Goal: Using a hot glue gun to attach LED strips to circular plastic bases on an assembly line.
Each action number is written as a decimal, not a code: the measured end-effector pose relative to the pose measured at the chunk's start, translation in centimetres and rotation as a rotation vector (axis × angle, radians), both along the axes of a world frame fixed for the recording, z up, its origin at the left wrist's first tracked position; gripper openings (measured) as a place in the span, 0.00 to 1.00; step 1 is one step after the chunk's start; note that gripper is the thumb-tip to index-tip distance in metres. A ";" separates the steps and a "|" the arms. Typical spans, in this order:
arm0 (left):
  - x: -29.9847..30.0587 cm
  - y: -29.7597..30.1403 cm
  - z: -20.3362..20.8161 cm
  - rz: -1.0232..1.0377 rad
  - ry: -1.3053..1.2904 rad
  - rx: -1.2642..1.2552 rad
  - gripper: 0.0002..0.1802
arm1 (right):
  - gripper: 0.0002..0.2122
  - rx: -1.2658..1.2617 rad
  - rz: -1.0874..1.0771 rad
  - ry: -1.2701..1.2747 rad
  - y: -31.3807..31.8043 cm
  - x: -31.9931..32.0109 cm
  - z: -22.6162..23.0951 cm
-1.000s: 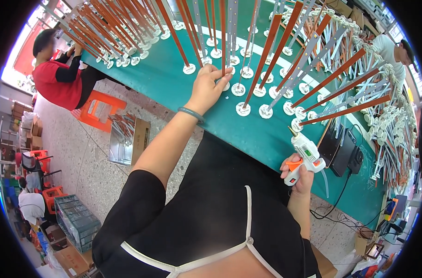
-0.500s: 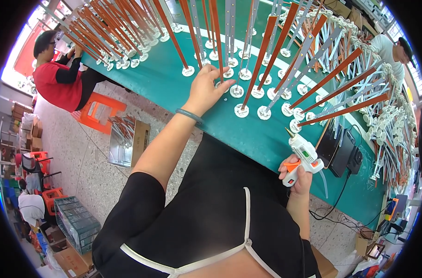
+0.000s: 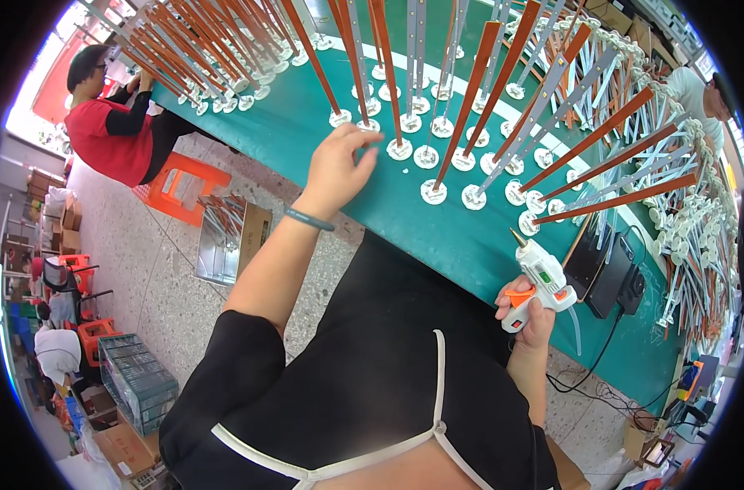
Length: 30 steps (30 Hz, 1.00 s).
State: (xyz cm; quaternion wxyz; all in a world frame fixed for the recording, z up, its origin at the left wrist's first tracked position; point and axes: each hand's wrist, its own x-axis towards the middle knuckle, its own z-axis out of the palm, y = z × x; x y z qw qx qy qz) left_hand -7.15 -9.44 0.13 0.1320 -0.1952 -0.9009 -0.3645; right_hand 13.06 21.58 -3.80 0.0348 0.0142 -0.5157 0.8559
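My right hand point(image 3: 533, 325) is wrapped round a white hot glue gun point(image 3: 543, 276) with an orange trigger, its nozzle pointing up and away over the near edge of the green table point(image 3: 462, 253). My left hand point(image 3: 336, 170) holds nothing, with thumb and fingers apart. Its fingertips are close to the white round base point(image 3: 368, 126) of a standing brown strip point(image 3: 353, 69); whether they touch it I cannot tell. Many more brown strips point(image 3: 465, 106) and grey dotted strips point(image 3: 545, 90) stand on similar bases, several leaning.
A large heap of loose strips point(image 3: 694, 273) lies at the right. Near it are a black box point(image 3: 610, 282) and cables. At the far left, a person in red point(image 3: 110, 143) sits on an orange stool point(image 3: 176, 189). A metal box point(image 3: 218, 260) of strips stands on the floor.
My left hand has let go of a brown strip and drawn back to the left; that strip stands by itself. My right hand keeps hold of the glue gun.
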 end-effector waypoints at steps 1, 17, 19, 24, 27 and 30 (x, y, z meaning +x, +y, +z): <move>0.2 -0.8 -0.7 0.022 -0.006 -0.057 0.16 | 0.17 -0.005 -0.007 -0.008 -0.1 0.0 -0.1; 6.5 -13.6 -0.5 0.382 -0.127 -0.891 0.14 | 0.17 0.013 0.012 0.019 0.1 0.1 -0.1; 8.5 -17.1 -0.2 0.535 -0.386 -1.055 0.15 | 0.17 0.007 0.024 0.021 -0.1 0.0 0.0; 7.2 -13.2 0.1 0.332 -0.104 -0.155 0.07 | 0.17 0.061 0.089 -0.013 -0.2 -0.3 -0.2; 3.9 -8.3 -0.1 0.207 0.089 -0.172 0.06 | 0.16 0.102 0.097 -0.046 0.0 -0.2 -0.3; 2.8 -7.4 0.9 0.223 -0.198 -0.009 0.04 | 0.16 0.062 0.093 -0.020 0.0 -1.2 -0.1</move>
